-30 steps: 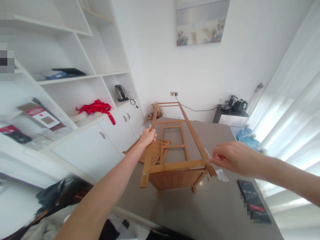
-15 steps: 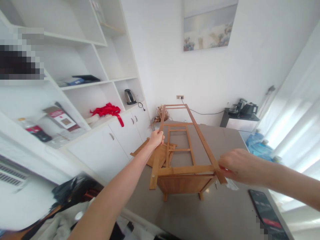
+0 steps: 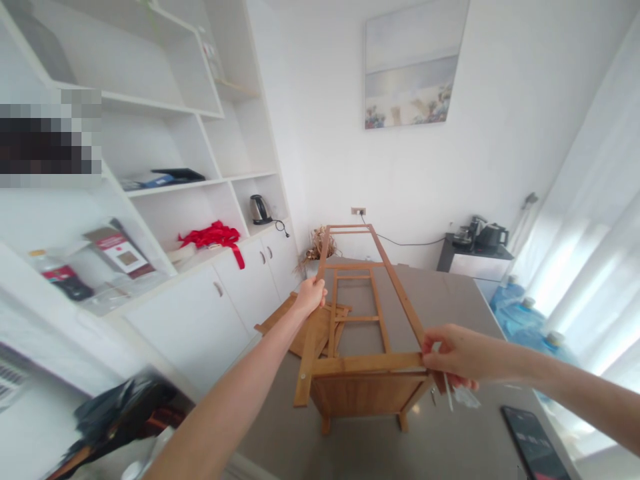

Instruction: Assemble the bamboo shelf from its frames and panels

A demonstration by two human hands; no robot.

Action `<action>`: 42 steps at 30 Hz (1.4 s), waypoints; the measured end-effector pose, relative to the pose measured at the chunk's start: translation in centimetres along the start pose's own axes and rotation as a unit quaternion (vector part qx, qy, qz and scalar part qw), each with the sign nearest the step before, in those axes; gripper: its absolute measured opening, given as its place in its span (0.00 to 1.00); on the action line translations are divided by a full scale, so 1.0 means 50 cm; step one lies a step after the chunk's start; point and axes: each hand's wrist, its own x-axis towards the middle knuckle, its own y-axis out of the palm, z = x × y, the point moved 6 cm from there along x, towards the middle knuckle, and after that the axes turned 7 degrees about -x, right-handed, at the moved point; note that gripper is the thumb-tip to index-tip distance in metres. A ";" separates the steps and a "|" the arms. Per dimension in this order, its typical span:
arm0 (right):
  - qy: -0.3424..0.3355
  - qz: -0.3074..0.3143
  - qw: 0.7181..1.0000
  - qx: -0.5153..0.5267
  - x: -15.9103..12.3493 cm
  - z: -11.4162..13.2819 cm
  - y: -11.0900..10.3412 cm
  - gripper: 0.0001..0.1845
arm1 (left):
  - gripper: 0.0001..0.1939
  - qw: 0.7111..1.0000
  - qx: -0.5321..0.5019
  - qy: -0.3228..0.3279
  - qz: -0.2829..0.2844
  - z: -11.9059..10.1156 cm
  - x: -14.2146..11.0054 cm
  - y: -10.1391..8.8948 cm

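Observation:
A wooden frame (image 3: 400,288) with long side rails and crossbars reaches away from me over the grey table. My left hand (image 3: 312,294) is closed around its left rail. At the near right corner, my right hand (image 3: 450,353) has its thumb and fingers pinched together against the wood. A thin pale rod (image 3: 449,393) sticks down from under this hand; its upper end is hidden. Below the near crossbar is a slatted wooden panel (image 3: 370,395) with short feet on the table. A small metal piece (image 3: 433,397) and a clear plastic bag (image 3: 467,398) lie close to my right hand.
Flat wooden pieces (image 3: 295,327) lie left of the frame. A phone (image 3: 535,440) rests on the grey table (image 3: 450,293) at the right edge. Blue water bottles (image 3: 525,320) stand beyond that edge. White shelving (image 3: 200,183) lines the left side.
My right hand has turned from a fist beside the near right corner to a pinch over it, and the thin rod now shows. My left hand keeps its grip. The view has tilted up slightly.

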 end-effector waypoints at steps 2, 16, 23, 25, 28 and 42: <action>-0.007 -0.017 1.000 -0.013 -0.013 0.001 -0.008 0.18 | 0.05 1.000 -0.002 0.003 0.003 -0.002 -0.002 0.002; -0.322 -0.156 0.849 -0.388 -0.081 0.072 -0.016 0.11 | 0.06 1.000 -0.003 -0.011 -0.003 0.009 0.005 -0.001; -0.176 -0.177 0.897 -0.366 -0.062 0.045 -0.020 0.11 | 0.06 1.000 -0.002 -0.012 -0.003 0.005 0.001 0.001; -0.085 -0.187 0.917 -0.342 -0.056 0.030 -0.024 0.11 | 0.05 1.000 -0.001 -0.011 -0.001 0.003 0.000 0.004; 0.001 -0.176 0.943 -0.283 -0.045 0.010 -0.020 0.14 | 0.06 1.000 0.001 -0.009 0.003 0.003 -0.003 0.007; -0.294 -0.179 0.850 -0.399 -0.084 0.058 -0.037 0.09 | 0.06 1.000 0.005 -0.003 0.003 0.010 -0.004 0.003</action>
